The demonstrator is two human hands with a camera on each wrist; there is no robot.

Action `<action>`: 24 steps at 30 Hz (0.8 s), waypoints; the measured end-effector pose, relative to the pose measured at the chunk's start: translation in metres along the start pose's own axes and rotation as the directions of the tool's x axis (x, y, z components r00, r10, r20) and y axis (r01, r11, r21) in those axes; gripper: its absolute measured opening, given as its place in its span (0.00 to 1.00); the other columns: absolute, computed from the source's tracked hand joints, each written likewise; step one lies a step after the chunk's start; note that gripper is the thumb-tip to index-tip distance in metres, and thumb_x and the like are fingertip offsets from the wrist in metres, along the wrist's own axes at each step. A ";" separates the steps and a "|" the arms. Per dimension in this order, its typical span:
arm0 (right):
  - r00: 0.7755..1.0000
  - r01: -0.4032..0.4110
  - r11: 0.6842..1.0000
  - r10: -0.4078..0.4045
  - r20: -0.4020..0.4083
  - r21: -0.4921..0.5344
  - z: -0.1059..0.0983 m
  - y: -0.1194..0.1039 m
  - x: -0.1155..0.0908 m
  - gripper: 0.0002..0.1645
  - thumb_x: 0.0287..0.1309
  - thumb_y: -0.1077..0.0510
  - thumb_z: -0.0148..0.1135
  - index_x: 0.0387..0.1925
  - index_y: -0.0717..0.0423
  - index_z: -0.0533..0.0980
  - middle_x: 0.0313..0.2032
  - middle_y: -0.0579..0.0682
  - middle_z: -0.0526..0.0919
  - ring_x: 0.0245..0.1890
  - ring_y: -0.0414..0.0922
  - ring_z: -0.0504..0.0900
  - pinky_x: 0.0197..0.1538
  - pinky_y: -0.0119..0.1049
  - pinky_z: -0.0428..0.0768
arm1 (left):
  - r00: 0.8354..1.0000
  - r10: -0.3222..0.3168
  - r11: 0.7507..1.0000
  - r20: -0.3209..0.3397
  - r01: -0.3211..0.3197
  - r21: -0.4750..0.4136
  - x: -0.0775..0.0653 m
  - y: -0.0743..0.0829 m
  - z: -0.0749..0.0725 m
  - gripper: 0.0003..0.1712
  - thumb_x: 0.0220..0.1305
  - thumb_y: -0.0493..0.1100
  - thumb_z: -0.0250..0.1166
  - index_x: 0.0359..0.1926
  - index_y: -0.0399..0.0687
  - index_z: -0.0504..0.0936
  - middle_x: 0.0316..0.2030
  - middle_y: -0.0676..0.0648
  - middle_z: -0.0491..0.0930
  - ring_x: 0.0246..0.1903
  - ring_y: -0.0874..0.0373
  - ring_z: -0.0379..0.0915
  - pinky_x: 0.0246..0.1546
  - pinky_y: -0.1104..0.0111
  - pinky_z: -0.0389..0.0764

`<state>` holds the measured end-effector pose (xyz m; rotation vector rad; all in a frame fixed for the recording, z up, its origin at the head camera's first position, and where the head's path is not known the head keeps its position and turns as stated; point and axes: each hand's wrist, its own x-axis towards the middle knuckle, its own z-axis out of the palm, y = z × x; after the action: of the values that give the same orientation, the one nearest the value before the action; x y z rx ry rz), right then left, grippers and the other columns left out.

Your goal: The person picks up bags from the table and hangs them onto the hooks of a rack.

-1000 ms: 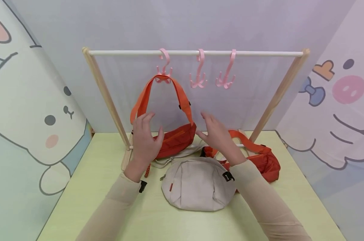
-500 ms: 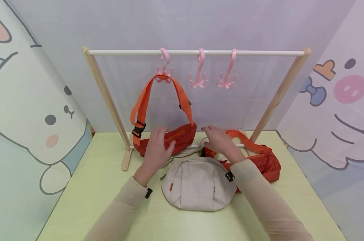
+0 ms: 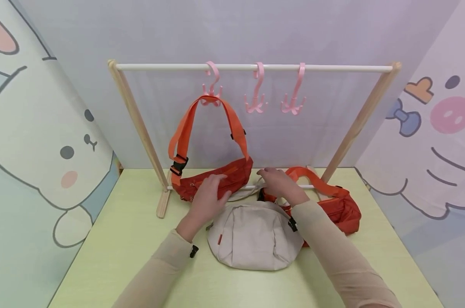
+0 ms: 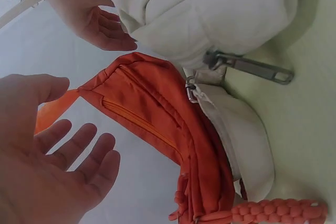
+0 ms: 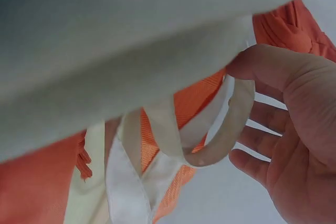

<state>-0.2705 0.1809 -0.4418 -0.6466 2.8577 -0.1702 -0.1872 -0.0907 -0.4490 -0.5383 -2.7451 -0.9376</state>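
Observation:
A beige waist bag (image 3: 253,239) lies on the table in front of me. My left hand (image 3: 208,200) reaches over its upper left side, fingers relaxed and holding nothing. Behind that hand a red waist bag (image 3: 238,173) hangs by its orange strap (image 3: 185,133) from the left pink hook (image 3: 213,75). My right hand (image 3: 281,184) is behind the beige bag's upper right. In the right wrist view, its thumb is at a loop of beige strap (image 5: 242,106), with the fingers spread loosely beyond. The left wrist view shows a metal zipper pull (image 4: 257,67) on the beige bag.
A second red waist bag (image 3: 342,211) lies at the right, partly under my right sleeve. The wooden rack's white bar (image 3: 159,67) carries a middle pink hook (image 3: 258,90) and a right pink hook (image 3: 297,90). Cartoon-printed walls stand on both sides.
My left hand has moved right and down from the hanging bag's buckle to the beige bag. The right hand has lowered and moved slightly right toward the beige strap.

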 end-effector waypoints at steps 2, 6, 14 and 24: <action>1.000 0.009 1.000 -0.009 0.009 -0.014 0.001 0.000 0.001 0.34 0.67 0.61 0.70 0.73 0.57 0.72 0.66 0.58 0.78 0.66 0.58 0.76 0.70 0.57 0.72 | 1.000 -0.007 1.000 0.012 0.007 -0.003 0.000 0.000 0.001 0.32 0.74 0.48 0.69 0.73 0.43 0.72 0.66 0.43 0.76 0.66 0.45 0.71 0.66 0.51 0.76; 0.999 0.016 0.999 -0.015 0.033 -0.030 0.004 0.000 0.004 0.31 0.68 0.63 0.69 0.70 0.57 0.75 0.63 0.57 0.80 0.64 0.57 0.78 0.70 0.58 0.72 | 1.000 -0.003 1.000 0.020 0.003 -0.017 -0.002 0.000 0.004 0.31 0.75 0.47 0.69 0.72 0.43 0.72 0.66 0.42 0.76 0.66 0.45 0.72 0.65 0.51 0.77; 0.998 0.067 0.993 -0.068 -0.002 -0.093 0.013 0.004 0.008 0.19 0.69 0.63 0.69 0.59 0.55 0.82 0.51 0.52 0.85 0.52 0.52 0.84 0.59 0.55 0.80 | 0.999 0.035 0.999 0.014 -0.034 -0.038 -0.005 -0.001 0.010 0.28 0.74 0.45 0.70 0.70 0.42 0.75 0.63 0.42 0.79 0.61 0.47 0.76 0.61 0.52 0.79; 0.990 0.096 0.991 -0.105 -0.089 -0.098 0.011 0.000 0.005 0.06 0.68 0.62 0.69 0.45 0.54 0.84 0.39 0.48 0.82 0.41 0.48 0.81 0.49 0.49 0.83 | 0.999 0.037 0.999 0.017 -0.036 -0.020 -0.005 -0.004 0.013 0.28 0.74 0.46 0.70 0.69 0.43 0.75 0.60 0.43 0.80 0.58 0.48 0.78 0.58 0.54 0.81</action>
<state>-0.2730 0.1782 -0.4534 -0.8234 2.9392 -0.0854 -0.1848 -0.0872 -0.4628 -0.6009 -2.7347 -0.9566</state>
